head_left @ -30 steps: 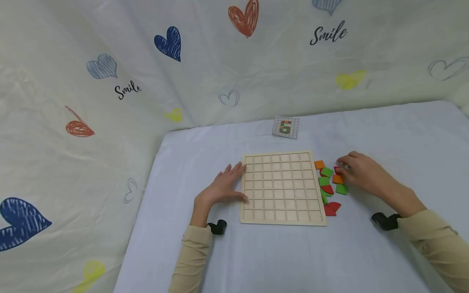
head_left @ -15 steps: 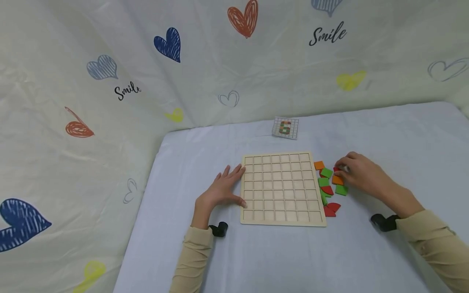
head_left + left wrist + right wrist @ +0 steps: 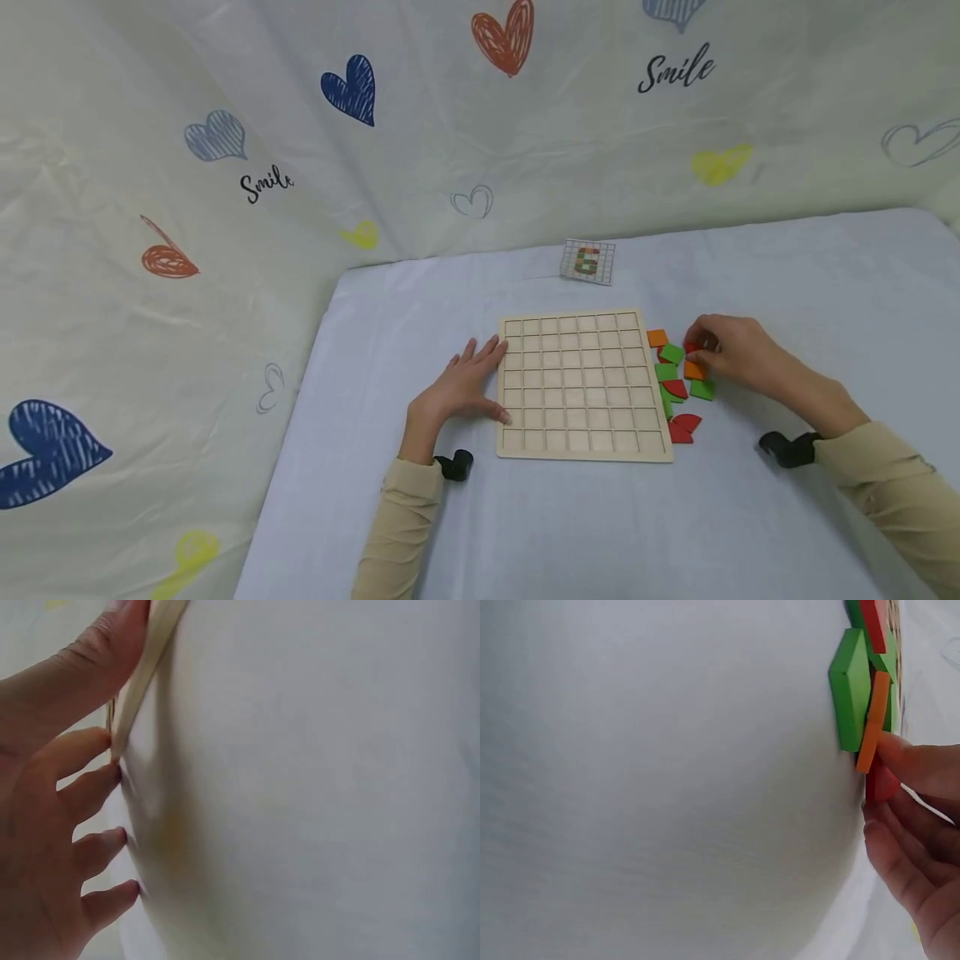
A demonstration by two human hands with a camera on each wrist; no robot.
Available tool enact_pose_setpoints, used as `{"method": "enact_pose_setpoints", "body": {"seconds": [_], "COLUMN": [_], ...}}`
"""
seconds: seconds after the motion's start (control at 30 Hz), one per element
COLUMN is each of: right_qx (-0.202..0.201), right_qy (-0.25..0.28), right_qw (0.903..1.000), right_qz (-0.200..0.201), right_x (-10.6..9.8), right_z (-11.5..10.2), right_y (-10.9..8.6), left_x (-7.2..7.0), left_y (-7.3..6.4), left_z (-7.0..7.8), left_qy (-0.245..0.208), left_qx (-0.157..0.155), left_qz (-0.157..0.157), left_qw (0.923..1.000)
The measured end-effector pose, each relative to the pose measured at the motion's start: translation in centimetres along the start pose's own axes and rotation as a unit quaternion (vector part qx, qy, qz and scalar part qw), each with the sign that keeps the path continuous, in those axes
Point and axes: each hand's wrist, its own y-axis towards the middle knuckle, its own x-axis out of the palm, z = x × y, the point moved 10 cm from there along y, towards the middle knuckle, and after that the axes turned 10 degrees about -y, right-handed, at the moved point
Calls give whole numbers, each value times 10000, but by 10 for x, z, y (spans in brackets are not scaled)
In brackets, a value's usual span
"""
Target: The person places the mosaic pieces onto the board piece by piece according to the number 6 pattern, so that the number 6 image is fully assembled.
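A pale wooden board (image 3: 585, 387) with a grid of square recesses lies flat on the table. My left hand (image 3: 465, 383) rests at its left edge, fingers spread and thumb on the rim; the left wrist view shows the board's edge (image 3: 142, 682) beside the thumb. Along the right side lies a loose cluster of flat red, green and orange pieces. My right hand (image 3: 738, 350) is at the cluster's outer side. Its thumb and fingers pinch a red piece (image 3: 886, 782), partly covered by the hand. The thumb also meets an orange square tile (image 3: 875, 727), which overlaps a green tile (image 3: 850, 690).
A small card (image 3: 587, 262) with a coloured pattern on a grid lies behind the board. White cloth (image 3: 570, 533) covers the table, and a curtain printed with hearts (image 3: 348, 90) hangs at the back and left. Red pieces (image 3: 684, 427) lie at the cluster's near end.
My right thumb and fingers have drawn in around the red piece at the cluster. The left hand keeps its place at the board's edge. The head view has shifted slightly.
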Motion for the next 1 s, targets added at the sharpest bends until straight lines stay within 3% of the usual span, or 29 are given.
{"method": "enact_pose_setpoints", "body": {"seconds": [0.3,0.47,0.8,1.0], "right_qx": [-456,-454,-130,-250], "right_qy": [34,130,768,827], "right_qw": [9985,9975,9969,9962], "right_qz": [300,526,87,108], "right_x": [-12,-19,-10,-11], "right_z": [-8,-16,-31,-43], "right_y": [-5,-2,21,32], "left_x": [-4,-5,-5,-3], "left_y": [4,4,2,3], "left_z": [5,4,2,2], "left_qy": [-265,-387,-502,-533], "left_qx": [-56,-37,-55,-48], "left_qz": [-77,-18,27,41], "left_qw": [9996,9992,9987,9986]}}
